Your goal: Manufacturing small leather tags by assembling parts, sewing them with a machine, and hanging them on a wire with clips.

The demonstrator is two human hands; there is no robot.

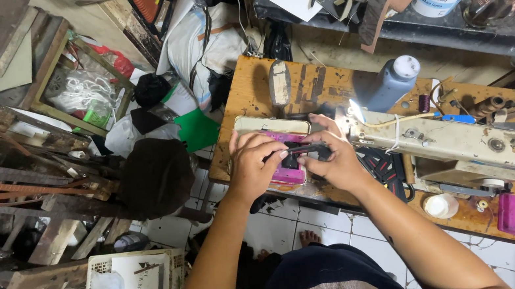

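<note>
Head view looks straight down, and nearest to me are my own knees in dark cloth above white floor tiles [320, 219]. My left hand [255, 165] and right hand [333, 157] meet at the front edge of the wooden table [251, 92], both pinching one narrow black strap [303, 151] between thumb and fingers, apparently so it stays flat and taut just before the machine's needle end. The strap looks stiff and matte, like leather or webbing; I cannot tell which. It lies over a glossy pink box [288, 173]. Just beyond sits the cream metal sewing machine [463, 144], worn and smudged, its small lamp shining on the hands. Farther back on the scratched, stained tabletop stands a dark plastic bottle [392, 84] with a white cap, within easy reach.
</note>
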